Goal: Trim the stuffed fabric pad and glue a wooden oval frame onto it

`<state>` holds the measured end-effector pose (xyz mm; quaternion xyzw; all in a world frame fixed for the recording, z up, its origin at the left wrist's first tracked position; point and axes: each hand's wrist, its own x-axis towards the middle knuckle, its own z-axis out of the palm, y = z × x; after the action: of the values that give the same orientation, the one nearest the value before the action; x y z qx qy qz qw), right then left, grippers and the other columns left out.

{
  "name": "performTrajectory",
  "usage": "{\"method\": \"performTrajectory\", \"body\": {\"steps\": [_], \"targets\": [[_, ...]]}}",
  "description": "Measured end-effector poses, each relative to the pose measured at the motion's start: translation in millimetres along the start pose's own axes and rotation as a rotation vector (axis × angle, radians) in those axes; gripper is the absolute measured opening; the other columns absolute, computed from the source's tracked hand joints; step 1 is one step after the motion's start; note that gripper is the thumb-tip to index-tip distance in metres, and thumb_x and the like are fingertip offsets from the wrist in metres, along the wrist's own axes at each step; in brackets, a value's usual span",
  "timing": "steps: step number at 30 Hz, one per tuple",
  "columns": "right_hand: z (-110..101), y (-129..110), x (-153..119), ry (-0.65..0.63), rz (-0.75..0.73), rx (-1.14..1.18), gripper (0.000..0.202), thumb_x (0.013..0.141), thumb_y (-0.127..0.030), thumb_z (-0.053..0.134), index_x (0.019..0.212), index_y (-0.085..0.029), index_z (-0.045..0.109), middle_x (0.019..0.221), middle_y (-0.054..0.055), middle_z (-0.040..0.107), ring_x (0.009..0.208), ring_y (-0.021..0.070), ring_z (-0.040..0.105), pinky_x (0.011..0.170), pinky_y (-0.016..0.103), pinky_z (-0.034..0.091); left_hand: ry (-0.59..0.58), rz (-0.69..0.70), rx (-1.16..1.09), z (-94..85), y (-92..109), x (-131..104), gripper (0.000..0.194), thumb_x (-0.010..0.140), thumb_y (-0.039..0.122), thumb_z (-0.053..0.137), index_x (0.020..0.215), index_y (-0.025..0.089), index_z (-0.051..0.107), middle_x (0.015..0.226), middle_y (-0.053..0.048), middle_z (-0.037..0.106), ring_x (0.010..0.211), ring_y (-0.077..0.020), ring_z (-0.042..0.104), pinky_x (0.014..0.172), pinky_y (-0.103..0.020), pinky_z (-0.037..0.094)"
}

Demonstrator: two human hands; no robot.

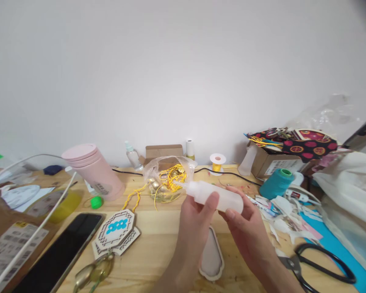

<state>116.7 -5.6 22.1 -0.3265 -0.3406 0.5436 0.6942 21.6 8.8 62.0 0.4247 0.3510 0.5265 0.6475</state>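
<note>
A translucent white squeeze bottle (215,195) with a thin nozzle lies sideways in the air between my hands, its tip pointing left. My left hand (198,217) is closed around the nozzle end, thumb on the bottle's side. Around the base end, my right hand (245,219) is closed with fingers and thumb. Below them on the wooden table rests a pale scallop-edged plate (212,256), partly covered by my left hand and wrist. A bowl-like clear plastic bag (152,189) with golden bells and yellow cord (175,177) sits just behind the nozzle.
At left are a pink tumbler (94,171), a phone (61,254), octagonal ornaments (116,230) and a green cap (96,202). On the right lie black-handled scissors (295,264), paper scraps (285,215), a teal thread cone (276,185) and a filled cardboard box (268,162).
</note>
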Motion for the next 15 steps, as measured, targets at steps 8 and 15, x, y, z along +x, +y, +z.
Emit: {"method": "performTrajectory", "body": {"steps": [8,15], "targets": [[-18,-9,14,0.237,0.256,0.591,0.022,0.059,-0.017,0.073,0.076,-0.02,0.059,0.067,-0.004,0.06,0.055,0.0078,0.054,0.045,0.015,0.045,-0.141,0.078,0.941,-54.5,-21,-17,0.049,0.068,0.027,0.061,0.115,0.019,0.048,0.123,-0.011,0.051,0.114,-0.0265,0.044,0.096,-0.047,0.032],[-20,-7,12,0.221,0.302,0.634,0.035,0.055,-0.006,0.072,0.083,-0.021,0.057,0.07,-0.003,0.059,0.06,0.0085,0.053,0.045,0.015,0.044,0.085,0.247,1.313,-60.1,-67,-50,0.08,0.057,0.032,0.064,0.127,0.01,0.032,0.134,-0.022,0.036,0.123,-0.0354,0.03,0.096,-0.055,0.029]]}}
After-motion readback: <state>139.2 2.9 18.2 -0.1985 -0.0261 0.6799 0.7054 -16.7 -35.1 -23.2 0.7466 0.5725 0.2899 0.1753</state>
